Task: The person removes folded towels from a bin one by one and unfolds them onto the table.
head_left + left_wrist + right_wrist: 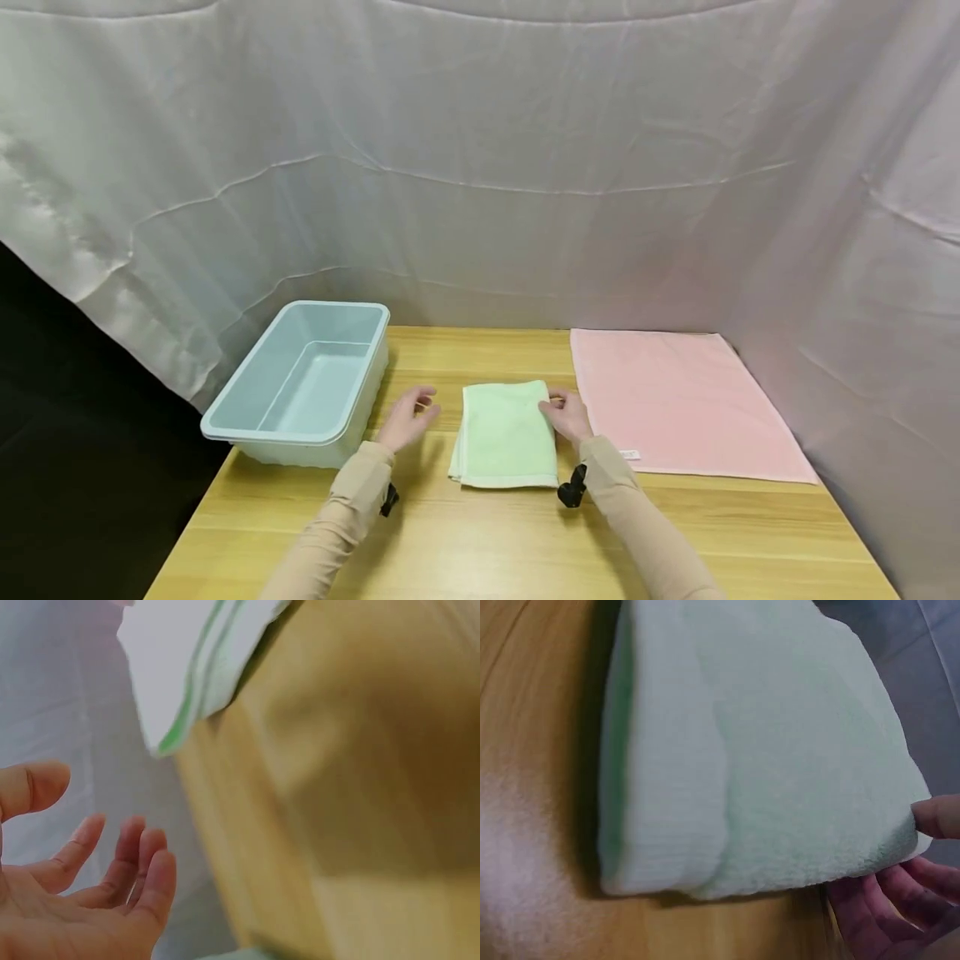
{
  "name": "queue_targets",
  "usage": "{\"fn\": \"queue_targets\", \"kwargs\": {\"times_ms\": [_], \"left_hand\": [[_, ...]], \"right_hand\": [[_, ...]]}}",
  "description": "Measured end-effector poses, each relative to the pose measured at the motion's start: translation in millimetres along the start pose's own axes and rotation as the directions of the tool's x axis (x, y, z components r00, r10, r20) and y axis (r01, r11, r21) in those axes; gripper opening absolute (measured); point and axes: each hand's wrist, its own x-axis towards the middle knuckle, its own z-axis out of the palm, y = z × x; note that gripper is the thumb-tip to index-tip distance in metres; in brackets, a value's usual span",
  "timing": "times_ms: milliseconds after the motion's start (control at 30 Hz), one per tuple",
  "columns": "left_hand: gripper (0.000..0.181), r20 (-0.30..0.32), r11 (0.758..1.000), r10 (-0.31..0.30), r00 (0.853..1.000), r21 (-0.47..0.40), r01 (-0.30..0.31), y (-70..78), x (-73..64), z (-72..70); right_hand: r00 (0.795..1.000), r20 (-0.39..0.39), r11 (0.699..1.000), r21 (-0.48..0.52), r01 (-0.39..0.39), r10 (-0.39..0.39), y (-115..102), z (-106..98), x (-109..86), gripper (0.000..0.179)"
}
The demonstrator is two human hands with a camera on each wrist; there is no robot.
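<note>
A light green towel (508, 437), folded into a layered rectangle, lies mid-table with its white hem toward the near side. My right hand (568, 414) pinches its far right corner; in the right wrist view the thumb (939, 817) is on top and the fingers (900, 907) reach underneath. To the left of the towel, my left hand (408, 419) hovers with fingers loosely bent and holds nothing. The left wrist view shows that palm (82, 907) turned up, apart from the towel's striped edge (202, 667).
A pale blue plastic basin (255, 435) stands at the left, beside my left hand. A pink towel (682, 400) lies spread flat at the right, a small white tag on its near edge. Grey curtains (480, 233) hang behind the wooden table (465, 550).
</note>
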Motion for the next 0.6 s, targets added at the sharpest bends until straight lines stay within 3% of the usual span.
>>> {"fn": "queue_targets", "kwargs": {"times_ms": [133,300,433,600], "left_hand": [[0.037,0.063,0.996,-0.082,0.995,-0.041,0.085,-6.6,3.5,15.6],[0.04,0.135,0.984,-0.142,0.981,-0.092,0.155,-8.8,6.4,29.0],[0.04,0.179,0.953,-0.191,0.965,-0.201,0.226,-11.2,8.4,38.3],[0.038,0.19,0.889,-0.244,0.951,-0.348,0.297,-13.0,12.1,47.1]], "right_hand": [[0.996,-0.059,0.998,-0.018,0.063,-0.063,3.0,0.5,-5.4,0.044],[0.977,-0.106,0.983,0.002,0.186,-0.185,-0.8,4.8,-17.4,0.036],[0.961,-0.046,0.961,0.017,0.275,-0.274,-6.5,13.6,-30.7,0.03],[0.958,0.044,0.958,0.041,0.283,-0.285,-8.6,26.3,-40.3,0.029]]}}
